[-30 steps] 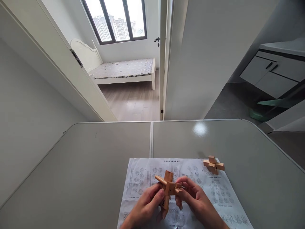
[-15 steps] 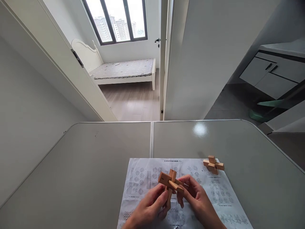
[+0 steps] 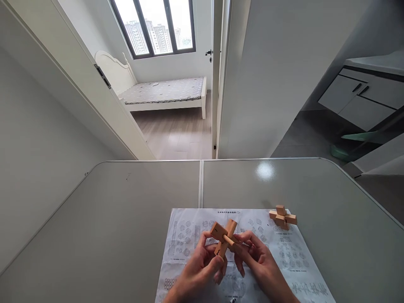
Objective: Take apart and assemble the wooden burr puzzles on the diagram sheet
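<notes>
Between my two hands is a wooden interlocking puzzle, a cross of several light-brown bars with a thin round-ended rod sticking out toward me. My left hand grips its lower left side, thumb in front and fingers curled behind. With thumb and fingers, my right hand pinches the right end, hiding part of it. The puzzle is held above a printed sheet covered with rows of small line diagrams. A second wooden puzzle, a compact cross, rests at the sheet's upper right corner, apart from both hands.
The grey table has a pale seam down its middle and a light edge. Beyond it, a doorway shows a bed under a window. White cabinets stand at the far right.
The held puzzle has been turned, so a flat bar end now faces up left and the rod points down right. My left fingers have shifted on it. The second puzzle stays put.
</notes>
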